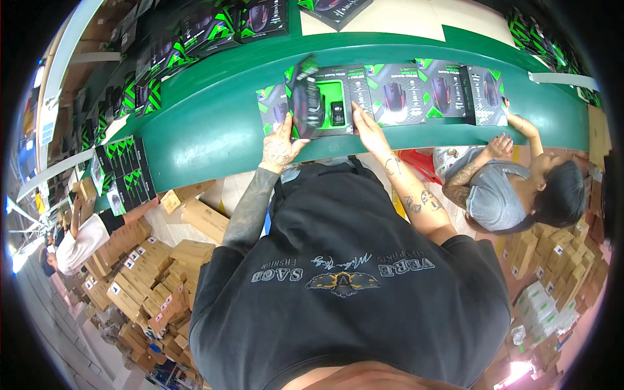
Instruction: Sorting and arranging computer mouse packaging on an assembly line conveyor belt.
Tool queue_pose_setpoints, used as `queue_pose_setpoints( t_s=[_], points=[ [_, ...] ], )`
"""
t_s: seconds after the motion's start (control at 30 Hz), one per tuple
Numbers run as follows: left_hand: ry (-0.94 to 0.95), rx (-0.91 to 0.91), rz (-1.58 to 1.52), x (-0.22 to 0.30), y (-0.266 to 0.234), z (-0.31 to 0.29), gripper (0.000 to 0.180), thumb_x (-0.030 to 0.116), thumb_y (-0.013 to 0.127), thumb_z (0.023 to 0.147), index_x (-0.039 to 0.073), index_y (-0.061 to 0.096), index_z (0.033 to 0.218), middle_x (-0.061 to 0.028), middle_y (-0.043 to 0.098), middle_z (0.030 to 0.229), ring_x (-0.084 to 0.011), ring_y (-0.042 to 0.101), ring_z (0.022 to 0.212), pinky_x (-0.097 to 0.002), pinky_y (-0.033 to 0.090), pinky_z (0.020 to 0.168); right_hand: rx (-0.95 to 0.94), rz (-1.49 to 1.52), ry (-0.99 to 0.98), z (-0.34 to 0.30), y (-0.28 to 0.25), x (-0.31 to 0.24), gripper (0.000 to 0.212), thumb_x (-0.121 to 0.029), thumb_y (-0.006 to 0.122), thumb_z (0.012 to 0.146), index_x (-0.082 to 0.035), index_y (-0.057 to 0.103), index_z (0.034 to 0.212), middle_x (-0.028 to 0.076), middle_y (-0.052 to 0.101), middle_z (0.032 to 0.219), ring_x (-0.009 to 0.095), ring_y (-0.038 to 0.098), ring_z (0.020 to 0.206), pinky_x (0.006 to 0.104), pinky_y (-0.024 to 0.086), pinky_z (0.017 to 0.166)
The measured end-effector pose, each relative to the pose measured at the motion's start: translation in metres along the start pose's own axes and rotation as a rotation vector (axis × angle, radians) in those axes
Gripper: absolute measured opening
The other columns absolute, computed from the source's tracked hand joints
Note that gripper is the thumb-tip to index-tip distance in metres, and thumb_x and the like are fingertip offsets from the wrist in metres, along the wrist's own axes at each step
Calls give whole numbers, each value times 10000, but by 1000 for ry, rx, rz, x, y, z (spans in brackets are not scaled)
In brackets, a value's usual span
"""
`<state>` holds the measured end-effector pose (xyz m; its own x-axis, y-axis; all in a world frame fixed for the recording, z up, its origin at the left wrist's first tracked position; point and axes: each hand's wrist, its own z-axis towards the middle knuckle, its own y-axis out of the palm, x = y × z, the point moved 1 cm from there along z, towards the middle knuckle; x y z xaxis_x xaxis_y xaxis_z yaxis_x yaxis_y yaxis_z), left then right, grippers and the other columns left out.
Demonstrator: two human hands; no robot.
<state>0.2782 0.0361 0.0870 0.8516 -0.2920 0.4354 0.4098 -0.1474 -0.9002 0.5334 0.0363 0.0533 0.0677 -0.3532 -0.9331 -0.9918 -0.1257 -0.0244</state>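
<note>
An open black and green computer mouse box point(336, 129) stands in front of me, its printed front flap point(304, 97) swung up on the left. Inside, a bright green tray point(331, 86) holds a small black piece point(337, 113). My left hand point(283, 144) grips the box's lower left side by the flap, thumb along the near edge. Along the right edge, my right hand point(369, 130) presses its fingers to the box, steadying it. More closed mouse boxes point(394, 95) line up to the right, and another box point(269, 104) sits partly hidden behind my left hand.
The green bench point(214, 140) curves across the view. Further mouse boxes point(205, 29) fill the shelf beyond it. At right, a co-worker point(500, 192) reaches to the end box; another person point(84, 240) is at far left. Brown cartons point(153, 279) are piled on the floor.
</note>
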Motion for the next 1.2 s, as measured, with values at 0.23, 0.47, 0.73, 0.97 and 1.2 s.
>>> queue_pose_setpoints(
  t_s=[0.23,0.47,0.73,0.97,1.2],
  points=[
    [-404,-110,-275,-11,4,-47,353,302,412,936,22,624,976,-170,634,935,-316,601,897,-394,460,768,-32,112,5,-5,8,-7,808,-23,746,681,-155,342,1368,84,474,1181,162,515,1004,291,460,814],
    [-121,-11,-337,-4,36,-82,360,174,503,898,22,498,1225,-216,466,1264,-322,525,1096,-397,410,929,-120,76,-70,-21,1,-11,932,20,748,653,-185,245,1410,53,498,1108,162,496,1026,275,453,788],
    [-12,182,-469,8,-13,-10,708,295,712,722,63,405,1316,-200,319,1371,-283,567,971,-353,493,799,-212,644,171,45,-12,-39,677,-13,581,814,-127,259,1399,93,564,992,200,584,886,337,517,762],
    [-46,-109,294,-21,16,9,1056,555,743,566,17,297,1357,-195,134,1461,-396,260,1297,-446,319,1014,83,514,-83,120,-22,-109,565,-118,631,828,-39,366,1321,91,568,1045,174,579,904,291,463,836],
    [39,97,117,-47,37,-13,867,506,685,689,27,347,1328,-246,418,1303,-365,523,1093,-411,471,839,91,152,94,67,-40,-19,314,-155,596,849,-32,563,1137,77,606,1046,145,584,925,263,462,824]
  ],
)
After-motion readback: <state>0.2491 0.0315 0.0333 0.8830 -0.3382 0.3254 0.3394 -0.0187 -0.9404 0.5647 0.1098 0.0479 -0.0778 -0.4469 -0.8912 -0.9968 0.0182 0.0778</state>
